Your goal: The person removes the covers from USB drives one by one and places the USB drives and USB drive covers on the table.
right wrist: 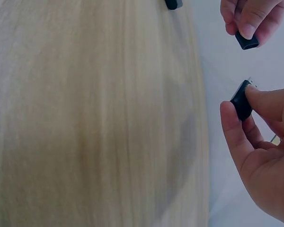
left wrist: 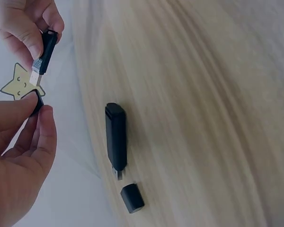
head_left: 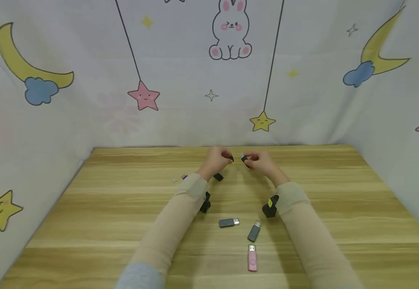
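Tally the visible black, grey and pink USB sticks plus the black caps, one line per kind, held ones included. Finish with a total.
Black sticks: 2
Black caps: 2
Grey sticks: 2
Pink stick: 1
Total: 7

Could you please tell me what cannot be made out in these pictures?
Head view: black cap, partly covered by the left hand.
Head view: pale item, too small to identify.
Right wrist view: black object, cut off by the top edge.
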Tool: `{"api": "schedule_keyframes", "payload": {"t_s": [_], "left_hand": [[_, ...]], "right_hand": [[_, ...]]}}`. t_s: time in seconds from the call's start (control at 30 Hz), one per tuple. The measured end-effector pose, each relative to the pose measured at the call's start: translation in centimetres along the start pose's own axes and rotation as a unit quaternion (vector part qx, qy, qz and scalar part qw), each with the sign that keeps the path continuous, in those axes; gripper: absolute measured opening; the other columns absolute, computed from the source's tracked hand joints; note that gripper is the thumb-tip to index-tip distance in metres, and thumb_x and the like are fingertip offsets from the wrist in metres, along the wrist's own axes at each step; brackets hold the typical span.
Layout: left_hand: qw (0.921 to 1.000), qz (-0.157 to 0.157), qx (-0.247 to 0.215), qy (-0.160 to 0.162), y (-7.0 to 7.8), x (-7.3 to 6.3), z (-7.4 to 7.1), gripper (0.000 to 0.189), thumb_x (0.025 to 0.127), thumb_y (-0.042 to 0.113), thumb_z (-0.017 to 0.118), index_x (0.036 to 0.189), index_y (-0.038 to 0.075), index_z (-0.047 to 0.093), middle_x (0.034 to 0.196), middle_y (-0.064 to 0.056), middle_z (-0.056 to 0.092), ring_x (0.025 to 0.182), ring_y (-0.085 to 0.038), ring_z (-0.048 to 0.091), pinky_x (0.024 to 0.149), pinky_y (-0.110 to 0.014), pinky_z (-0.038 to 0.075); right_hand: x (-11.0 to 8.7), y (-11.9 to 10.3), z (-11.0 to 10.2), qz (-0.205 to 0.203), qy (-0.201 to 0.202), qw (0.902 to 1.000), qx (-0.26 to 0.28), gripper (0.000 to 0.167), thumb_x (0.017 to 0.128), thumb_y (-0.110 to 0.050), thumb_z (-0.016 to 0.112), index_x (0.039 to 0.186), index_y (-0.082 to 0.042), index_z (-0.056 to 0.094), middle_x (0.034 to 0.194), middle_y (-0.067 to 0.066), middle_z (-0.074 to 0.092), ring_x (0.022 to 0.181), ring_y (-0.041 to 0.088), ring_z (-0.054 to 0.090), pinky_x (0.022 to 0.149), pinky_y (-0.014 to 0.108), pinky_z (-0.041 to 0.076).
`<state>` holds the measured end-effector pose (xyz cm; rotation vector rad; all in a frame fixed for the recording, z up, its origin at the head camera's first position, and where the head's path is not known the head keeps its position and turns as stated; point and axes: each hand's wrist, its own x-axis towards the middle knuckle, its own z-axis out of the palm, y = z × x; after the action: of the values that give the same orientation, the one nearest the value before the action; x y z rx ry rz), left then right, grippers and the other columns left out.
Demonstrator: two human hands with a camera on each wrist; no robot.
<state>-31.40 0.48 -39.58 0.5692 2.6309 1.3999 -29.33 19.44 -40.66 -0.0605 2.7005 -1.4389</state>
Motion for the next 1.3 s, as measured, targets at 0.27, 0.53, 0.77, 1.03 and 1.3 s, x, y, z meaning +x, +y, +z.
{"api": "schedule_keyframes", "payload": {"t_s": [0.27, 0.53, 0.77, 1.03, 1.3], "left_hand": [[0.9978, 0.0, 0.042, -0.05, -1.2, 0.4, 0.3, 0.017, 0.087, 0.004, 0.068, 0.103, -0.001, 0.071, 0.103, -0.014, 0.069, 0.094, -0.026, 0.064, 0.077, -0.032, 0.053], [0.9934, -0.014, 0.069, -0.09, -1.4, 0.6, 0.9, 0.02, 0.087, 0.001, 0.068, 0.107, 0.0, 0.071, 0.111, -0.014, 0.068, 0.098, -0.027, 0.064, 0.078, -0.033, 0.054], [0.9887, -0.024, 0.087, -0.12, -1.5, 0.7, 1.3, 0.02, 0.087, 0.002, 0.067, 0.106, 0.0, 0.072, 0.107, -0.015, 0.069, 0.081, -0.022, 0.063, 0.064, -0.028, 0.051], [0.9847, -0.008, 0.111, -0.134, -1.5, 1.3, 1.9, 0.02, 0.089, 0.003, 0.066, 0.107, 0.0, 0.072, 0.109, -0.015, 0.069, 0.092, -0.024, 0.064, 0.073, -0.03, 0.053], [0.9825, -0.009, 0.123, -0.14, -1.0, 1.5, 2.0, 0.019, 0.09, 0.002, 0.064, 0.107, -0.001, 0.071, 0.109, -0.016, 0.069, 0.083, -0.02, 0.061, 0.069, -0.028, 0.051]], "right_hand": [[-0.2, 0.5, 1.1, 0.018, -0.027, 0.9992, -0.023, 0.035, 0.095, -0.007, 0.059, 0.129, 0.003, 0.058, 0.099, 0.017, 0.06, 0.072, 0.015, 0.058, 0.064, 0.023, 0.051], [-0.6, 0.9, 1.5, 0.008, -0.032, 0.9988, -0.037, 0.031, 0.096, -0.009, 0.058, 0.125, 0.002, 0.061, 0.104, 0.018, 0.062, 0.077, 0.018, 0.055, 0.066, 0.027, 0.047], [-0.4, 1.1, 2.0, -0.025, -0.03, 0.9941, -0.102, 0.027, 0.095, -0.01, 0.058, 0.119, 0.001, 0.065, 0.117, 0.023, 0.062, 0.106, 0.034, 0.058, 0.09, 0.044, 0.048], [-0.3, 1.0, 2.0, -0.021, -0.029, 0.9917, -0.124, 0.028, 0.096, -0.01, 0.057, 0.119, 0.003, 0.065, 0.113, 0.022, 0.065, 0.105, 0.034, 0.059, 0.09, 0.044, 0.048], [-0.4, 1.1, 1.8, -0.001, -0.02, 0.9905, -0.136, 0.029, 0.096, -0.012, 0.058, 0.12, 0.003, 0.064, 0.113, 0.021, 0.064, 0.103, 0.032, 0.059, 0.09, 0.043, 0.048]]}}
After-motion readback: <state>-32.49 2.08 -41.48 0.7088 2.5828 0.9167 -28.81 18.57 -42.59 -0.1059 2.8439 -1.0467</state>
